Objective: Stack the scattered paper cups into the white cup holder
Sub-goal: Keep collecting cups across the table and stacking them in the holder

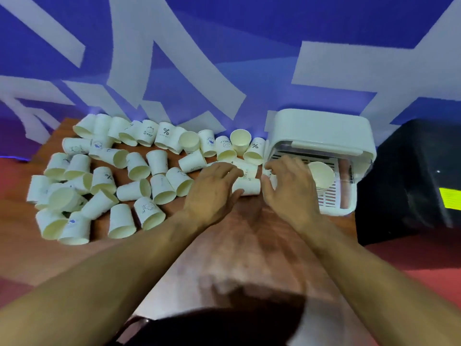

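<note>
Bare forearms (139, 248) stretch over the brown wooden table (237, 233). Left of the left hand (212, 193), white paper cups (139, 168) lie scattered. It grasps one tipped cup (248, 187), likely for nesting; whether the right hand (289, 188) grips anything is unclear. Right of it, the white plastic cup holder (321, 131) contains another cup (321, 174).

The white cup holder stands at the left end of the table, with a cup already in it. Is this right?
Not quite. In the head view the white cup holder stands at the right end of the table, not the left. A cup is indeed in it.
</note>
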Demonstrator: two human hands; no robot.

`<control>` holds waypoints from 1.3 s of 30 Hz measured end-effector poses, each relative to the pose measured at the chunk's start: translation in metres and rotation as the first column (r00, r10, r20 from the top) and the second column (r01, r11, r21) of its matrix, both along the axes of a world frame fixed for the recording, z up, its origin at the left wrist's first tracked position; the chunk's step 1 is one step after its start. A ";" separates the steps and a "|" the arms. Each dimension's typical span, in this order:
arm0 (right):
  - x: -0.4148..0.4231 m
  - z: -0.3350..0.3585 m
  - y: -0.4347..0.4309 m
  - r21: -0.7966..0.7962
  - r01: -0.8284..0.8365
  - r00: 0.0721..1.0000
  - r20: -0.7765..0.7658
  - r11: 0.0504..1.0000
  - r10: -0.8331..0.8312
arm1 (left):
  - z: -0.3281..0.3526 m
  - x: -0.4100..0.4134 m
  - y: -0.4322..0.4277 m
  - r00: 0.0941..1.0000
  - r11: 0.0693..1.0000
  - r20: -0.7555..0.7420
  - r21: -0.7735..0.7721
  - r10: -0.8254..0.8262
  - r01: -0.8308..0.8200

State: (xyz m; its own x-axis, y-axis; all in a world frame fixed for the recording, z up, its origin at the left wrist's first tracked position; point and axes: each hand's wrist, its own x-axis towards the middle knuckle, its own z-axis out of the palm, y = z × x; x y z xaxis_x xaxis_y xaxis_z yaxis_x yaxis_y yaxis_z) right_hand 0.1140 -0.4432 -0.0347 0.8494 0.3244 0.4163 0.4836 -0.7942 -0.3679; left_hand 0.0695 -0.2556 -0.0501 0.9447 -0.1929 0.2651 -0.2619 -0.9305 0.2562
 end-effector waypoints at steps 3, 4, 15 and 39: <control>-0.015 0.009 0.047 0.018 -0.128 0.992 0.011 0.992 0.128 | 0.006 -0.033 0.045 0.994 0.994 0.010 -0.009 0.108 -0.108; -0.020 0.012 0.064 0.021 -0.170 0.985 0.018 0.985 0.169 | 0.009 -0.044 0.061 0.987 0.988 0.016 -0.015 0.157 -0.157; -0.061 0.001 0.231 -0.052 -0.414 0.880 -0.277 0.909 0.385 | -0.013 -0.142 0.226 0.756 0.751 -0.170 -0.106 0.632 -0.652; -0.103 -0.122 0.397 -0.498 -0.564 0.810 -0.492 0.659 0.321 | -0.106 -0.181 0.398 0.817 0.938 -0.464 0.210 0.343 -0.275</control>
State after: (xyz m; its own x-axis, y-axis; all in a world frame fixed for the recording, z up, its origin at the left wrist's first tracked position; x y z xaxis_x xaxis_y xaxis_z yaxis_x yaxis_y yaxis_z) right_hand 0.0113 -0.0463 -0.1570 0.5729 0.7696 -0.2819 0.7790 -0.6182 -0.1046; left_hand -0.1119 0.1422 -0.1558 0.9592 0.1316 -0.2504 0.1719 -0.9742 0.1465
